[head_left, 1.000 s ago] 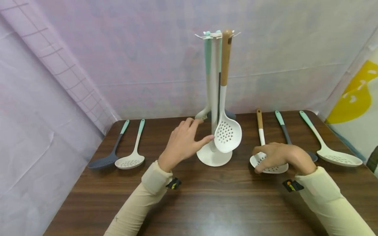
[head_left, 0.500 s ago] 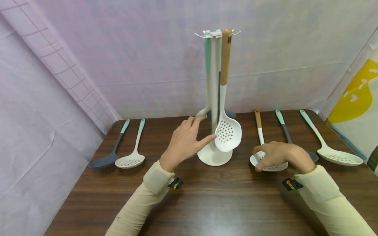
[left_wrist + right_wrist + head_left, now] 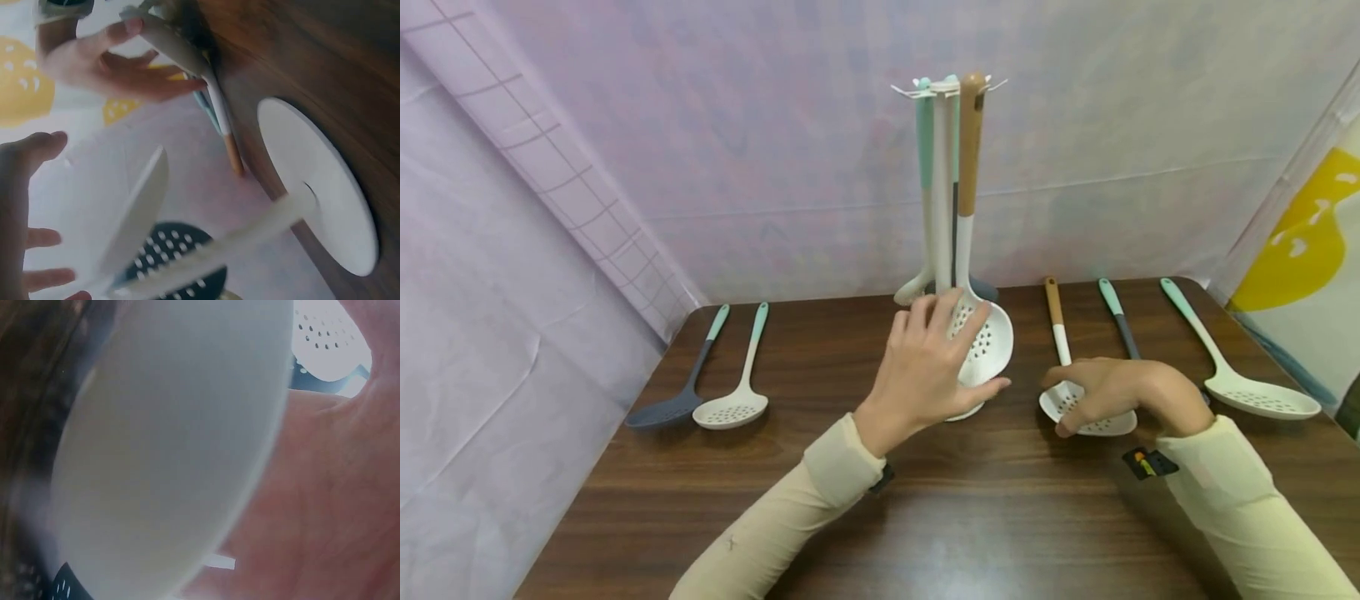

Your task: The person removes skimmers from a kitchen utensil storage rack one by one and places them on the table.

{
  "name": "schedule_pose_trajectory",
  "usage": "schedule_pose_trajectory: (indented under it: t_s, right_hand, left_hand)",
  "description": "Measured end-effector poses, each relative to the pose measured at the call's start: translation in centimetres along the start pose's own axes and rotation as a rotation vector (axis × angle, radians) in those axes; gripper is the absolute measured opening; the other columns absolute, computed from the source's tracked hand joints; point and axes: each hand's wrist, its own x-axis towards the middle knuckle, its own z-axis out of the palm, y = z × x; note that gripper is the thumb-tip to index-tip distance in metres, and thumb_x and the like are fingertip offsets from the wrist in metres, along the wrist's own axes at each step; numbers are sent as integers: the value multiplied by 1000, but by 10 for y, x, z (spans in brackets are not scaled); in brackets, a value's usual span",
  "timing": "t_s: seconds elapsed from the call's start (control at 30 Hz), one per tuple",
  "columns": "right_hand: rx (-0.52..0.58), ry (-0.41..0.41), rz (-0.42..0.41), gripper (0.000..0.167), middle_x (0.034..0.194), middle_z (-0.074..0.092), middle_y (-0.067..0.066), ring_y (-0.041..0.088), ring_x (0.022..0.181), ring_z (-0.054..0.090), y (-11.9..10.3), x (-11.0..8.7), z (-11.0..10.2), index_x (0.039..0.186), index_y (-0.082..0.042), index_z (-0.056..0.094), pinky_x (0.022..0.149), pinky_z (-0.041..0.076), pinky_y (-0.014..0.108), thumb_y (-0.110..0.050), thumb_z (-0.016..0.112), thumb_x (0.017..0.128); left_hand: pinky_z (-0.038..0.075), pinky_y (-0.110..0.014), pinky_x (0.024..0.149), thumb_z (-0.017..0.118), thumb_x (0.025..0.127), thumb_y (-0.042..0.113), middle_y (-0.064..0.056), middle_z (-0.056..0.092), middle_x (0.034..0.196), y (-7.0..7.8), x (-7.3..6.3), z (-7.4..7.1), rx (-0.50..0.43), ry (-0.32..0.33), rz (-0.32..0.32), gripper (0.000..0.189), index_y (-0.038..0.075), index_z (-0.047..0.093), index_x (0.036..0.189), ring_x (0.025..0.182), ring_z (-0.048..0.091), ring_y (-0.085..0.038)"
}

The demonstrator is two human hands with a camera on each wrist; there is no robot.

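A white skimmer [image 3: 996,342] with a wooden handle hangs on the front of a white utensil stand [image 3: 941,208]. My left hand [image 3: 925,358] has its fingers spread in front of this bowl and covers its left part; in the left wrist view a gap shows between fingertips and utensil. A second white, wooden-handled skimmer [image 3: 1061,343] lies at the right. My right hand [image 3: 1120,392] holds its perforated bowl from above, thumb at the near rim, fingers by the neck. The bowl's underside [image 3: 169,450] fills much of the right wrist view.
Behind the pole hang two mint-handled utensils, one cream [image 3: 913,288], one dark grey. On the left lie a dark grey skimmer [image 3: 662,412] and a cream skimmer [image 3: 731,412]. On the right lie a mint-and-grey utensil [image 3: 1118,312] and a cream skimmer [image 3: 1262,396]. Cloth walls enclose the brown table [image 3: 970,517].
My left hand has moved right, from beside the stand to in front of the hanging skimmer. The skimmer under my right hand has turned slightly, its handle end shifting left and its bowl right.
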Motion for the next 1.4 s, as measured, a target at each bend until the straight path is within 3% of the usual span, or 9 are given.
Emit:
schedule_pose_trajectory:
  t_s: [0.17,0.33,0.7,0.93,1.2,1.4]
  right_hand:
    - [33,-17,-17,82,140,60,21,40,122,59,3,-1,-1,149,-10,52,93,50,60,-47,81,81]
    - [32,-16,-40,79,132,64,16,34,114,61,5,-1,-2,146,-13,55,89,52,56,-48,82,81]
    - [14,-18,-54,86,144,57,26,50,130,54,5,0,-3,147,-9,53,96,49,66,-54,83,80]
    - [19,-24,-41,90,148,54,26,52,133,52,7,0,-2,150,-7,50,98,49,66,-53,83,81]
    - [17,-11,-54,86,147,56,24,51,132,53,7,1,-2,148,-8,52,98,49,65,-51,84,81]
    - [12,-2,-44,81,144,58,24,50,129,55,9,1,-3,146,-9,53,98,50,64,-51,82,83]
  left_hand:
    - [50,-43,86,56,77,89,-5,56,149,18,10,1,69,-108,62,100,23,50,152,133,52,-32]
    - [48,-49,94,59,75,90,-5,49,155,30,12,6,168,-213,34,104,23,47,154,141,44,-36]
    - [49,-45,84,70,74,82,-9,43,160,45,9,12,260,-237,-69,103,29,40,158,130,52,-38]
    - [51,-44,83,73,75,80,-11,31,168,50,15,6,249,-333,-94,115,30,23,165,122,55,-34]
    - [48,-43,78,79,75,62,-9,41,159,49,17,8,289,-321,-125,100,27,40,159,115,57,-32]
    - [48,-45,84,81,73,56,-8,42,154,48,17,4,326,-359,-148,104,25,36,161,116,55,-35]
